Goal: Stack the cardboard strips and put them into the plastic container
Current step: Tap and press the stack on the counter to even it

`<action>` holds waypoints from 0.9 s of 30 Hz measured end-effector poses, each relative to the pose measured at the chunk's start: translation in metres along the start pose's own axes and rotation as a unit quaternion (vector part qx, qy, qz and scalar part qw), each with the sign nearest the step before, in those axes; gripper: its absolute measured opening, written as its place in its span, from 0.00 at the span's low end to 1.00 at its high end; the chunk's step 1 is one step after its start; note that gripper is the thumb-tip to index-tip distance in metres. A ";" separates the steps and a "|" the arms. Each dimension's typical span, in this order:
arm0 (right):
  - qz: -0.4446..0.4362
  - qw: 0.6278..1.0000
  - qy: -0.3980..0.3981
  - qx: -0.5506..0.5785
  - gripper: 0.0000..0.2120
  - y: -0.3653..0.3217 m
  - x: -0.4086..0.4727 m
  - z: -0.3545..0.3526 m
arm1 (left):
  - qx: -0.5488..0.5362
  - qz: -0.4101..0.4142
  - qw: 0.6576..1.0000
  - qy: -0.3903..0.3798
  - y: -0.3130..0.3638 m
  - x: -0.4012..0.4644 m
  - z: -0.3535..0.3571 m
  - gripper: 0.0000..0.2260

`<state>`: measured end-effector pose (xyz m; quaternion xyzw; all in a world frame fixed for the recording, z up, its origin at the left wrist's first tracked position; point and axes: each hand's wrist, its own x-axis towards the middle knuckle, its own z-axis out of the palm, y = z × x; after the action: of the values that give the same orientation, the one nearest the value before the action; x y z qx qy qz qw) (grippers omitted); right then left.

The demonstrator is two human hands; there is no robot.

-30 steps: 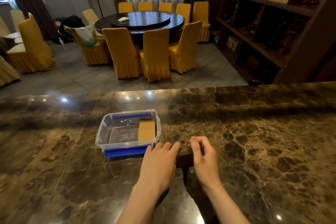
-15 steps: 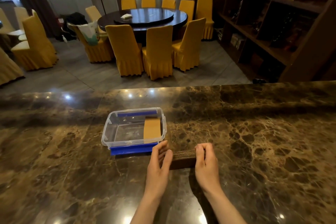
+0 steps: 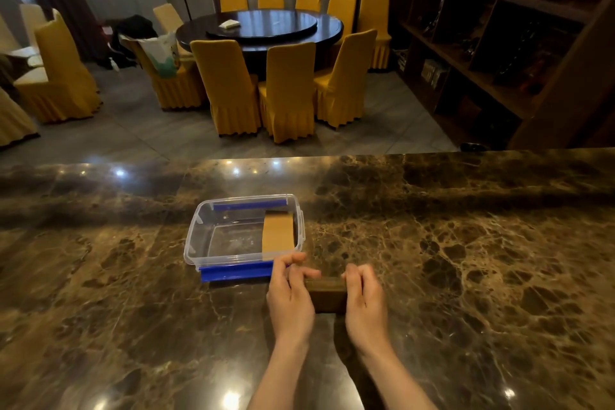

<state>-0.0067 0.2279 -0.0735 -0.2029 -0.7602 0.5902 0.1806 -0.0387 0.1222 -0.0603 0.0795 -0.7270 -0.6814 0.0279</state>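
A brown stack of cardboard strips (image 3: 326, 293) stands on edge on the marble counter, pinched at both ends. My left hand (image 3: 290, 297) presses its left end and my right hand (image 3: 365, 303) its right end. Just beyond and to the left sits a clear plastic container (image 3: 206, 236) with blue clips, open on top. Inside it, against the right wall, lies another tan stack of cardboard strips (image 3: 279, 235). My left fingers overlap the container's near right corner.
The dark marble counter (image 3: 466, 260) stretches wide to both sides. Its far edge drops off to a tiled floor with a round table (image 3: 263, 27) and yellow chairs. A wooden shelf unit (image 3: 499, 43) stands at the right.
The view has shifted slightly. Both hands stay on the stack's ends. The left fingers have spread and lifted toward the container's corner; the stack itself has barely moved.
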 end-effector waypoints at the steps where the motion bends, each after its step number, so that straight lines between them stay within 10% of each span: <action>1: -0.010 1.000 -0.002 -0.019 0.14 0.001 -0.002 0.003 | 0.006 0.001 1.000 -0.003 -0.003 -0.001 -0.003 0.13; 27: -0.060 0.997 -0.004 -0.045 0.15 0.001 -0.007 0.022 | -0.011 -0.003 1.000 0.005 -0.007 0.003 -0.021 0.14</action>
<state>-0.0120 0.2059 -0.0799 -0.1627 -0.7976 0.5440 0.2035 -0.0377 0.1006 -0.0665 0.0849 -0.7194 -0.6887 0.0305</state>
